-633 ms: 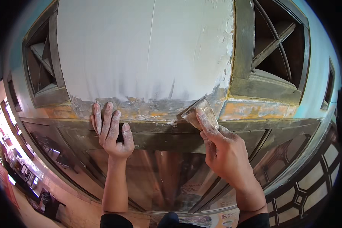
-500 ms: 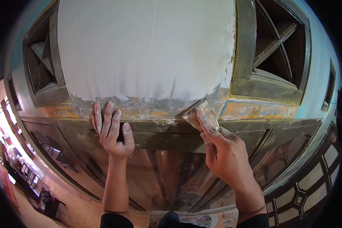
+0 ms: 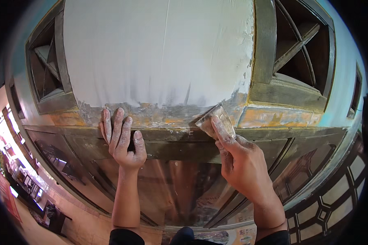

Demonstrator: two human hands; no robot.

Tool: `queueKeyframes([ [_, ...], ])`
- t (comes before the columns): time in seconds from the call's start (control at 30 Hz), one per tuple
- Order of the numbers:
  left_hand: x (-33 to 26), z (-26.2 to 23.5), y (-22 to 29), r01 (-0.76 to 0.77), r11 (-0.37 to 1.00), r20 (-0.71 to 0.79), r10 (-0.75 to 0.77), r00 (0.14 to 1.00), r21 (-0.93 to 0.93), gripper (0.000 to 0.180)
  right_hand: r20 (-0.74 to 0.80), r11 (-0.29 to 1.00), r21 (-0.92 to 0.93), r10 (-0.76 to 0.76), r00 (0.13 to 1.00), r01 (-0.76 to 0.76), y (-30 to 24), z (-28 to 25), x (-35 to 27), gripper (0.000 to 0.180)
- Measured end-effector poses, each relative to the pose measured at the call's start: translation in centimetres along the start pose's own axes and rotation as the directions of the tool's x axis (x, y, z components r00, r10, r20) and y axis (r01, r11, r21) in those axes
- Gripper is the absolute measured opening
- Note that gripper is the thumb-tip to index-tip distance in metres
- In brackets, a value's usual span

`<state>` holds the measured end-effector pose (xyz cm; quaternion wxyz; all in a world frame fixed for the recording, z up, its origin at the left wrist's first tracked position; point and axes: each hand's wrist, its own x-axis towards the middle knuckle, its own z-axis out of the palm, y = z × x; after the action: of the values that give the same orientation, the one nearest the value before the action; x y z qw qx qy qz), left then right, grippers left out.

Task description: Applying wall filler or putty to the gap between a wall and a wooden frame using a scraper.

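A flat, trapezoid metal scraper smeared with pale residue (image 3: 221,113) is sitting tilted over the right part of a narrow, patchy grey-and-orange strip (image 3: 163,116), its wide edge facing up and to the left. The right hand (image 3: 245,163) is clamping the scraper, with the index finger lying extended along the blade and the other fingers curling below. The left hand (image 3: 126,152) is staying empty and open, well apart from the right one, its dusty fingers pointing upward and slightly parting over the left part of the strip; how firmly they are pressing cannot be told.

Just above the strip, a large, smooth white-coated panel (image 3: 151,49) is spreading upward, with grey smudges showing along its lower border and a thin line running down it. Dark brown wooden frames are flanking it: the right frame (image 3: 265,49) is enclosing crossed bars, and the left frame (image 3: 60,49) is holding similar slats. Below the strip, a dark brown wooden rail (image 3: 176,134) is running across, and reflective brownish panes (image 3: 176,192) are standing beneath it.

Farther out, black sleeves (image 3: 126,237) are covering the forearms near the lower edge, a dark lattice with pale panels (image 3: 323,207) is filling the lower right, and a tan tiled floor (image 3: 90,226) is showing at lower left.
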<state>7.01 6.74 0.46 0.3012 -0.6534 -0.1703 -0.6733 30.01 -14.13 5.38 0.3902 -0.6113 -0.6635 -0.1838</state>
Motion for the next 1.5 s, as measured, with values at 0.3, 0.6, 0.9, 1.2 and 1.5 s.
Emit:
queueKeyframes([
  [0.3,-0.2,0.3,0.1,0.058,0.996,-0.045,-0.061,0.997,-0.063,0.034,0.031,1.000,0.018,0.024,0.999,-0.025,0.1,0.3,-0.2,0.040],
  [0.6,-0.1,-0.2,-0.3,-0.001,1.000,-0.011,0.001,1.000,-0.004,0.037,-0.023,0.997,0.072,0.000,1.000,0.001,-0.2,0.7,-0.2,0.034],
  [0.9,-0.3,0.4,0.1,0.058,0.997,-0.039,-0.060,0.997,-0.050,0.033,0.008,0.999,0.022,0.038,0.999,-0.039,-0.5,0.6,-0.3,0.036],
  [1.2,0.1,0.2,0.1,0.063,0.997,-0.045,-0.065,0.997,-0.051,0.033,-0.011,0.998,0.063,0.025,1.000,-0.024,-0.4,0.9,0.0,0.032],
  [1.5,-0.3,0.2,-0.2,0.065,0.997,-0.041,-0.067,0.997,-0.050,0.033,-0.071,0.998,0.016,0.060,0.996,-0.059,-0.8,1.8,-0.4,0.025],
])
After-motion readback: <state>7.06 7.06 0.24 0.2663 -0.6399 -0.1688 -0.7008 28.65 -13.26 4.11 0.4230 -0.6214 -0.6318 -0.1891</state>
